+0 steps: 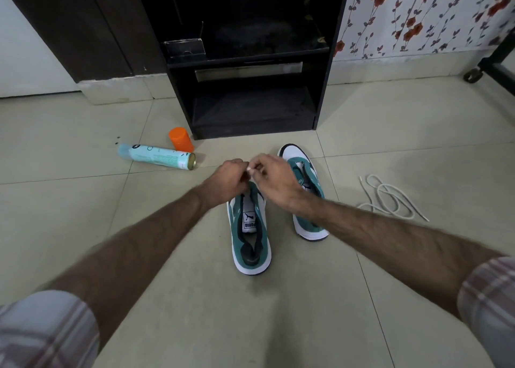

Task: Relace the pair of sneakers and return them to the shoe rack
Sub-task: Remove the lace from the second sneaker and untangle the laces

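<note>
Two green-and-white sneakers stand side by side on the tiled floor. The left sneaker [250, 236] points away from me, its tongue showing and its front hidden under my hands. The right sneaker [303, 178] lies partly under my right forearm. My left hand [228, 177] and my right hand [274, 181] meet above the left sneaker's front, both pinching a white lace end [250, 169] between the fingertips. A second white lace [390, 197] lies loose in coils on the floor to the right. The black shoe rack [250, 94] stands just beyond the sneakers.
A light-blue spray can [156, 156] lies on its side left of the rack, with its orange cap [181, 139] beside it. A small box [185, 47] sits on the rack's upper shelf. A wheeled black frame [490, 67] stands at the far right by the floral wall.
</note>
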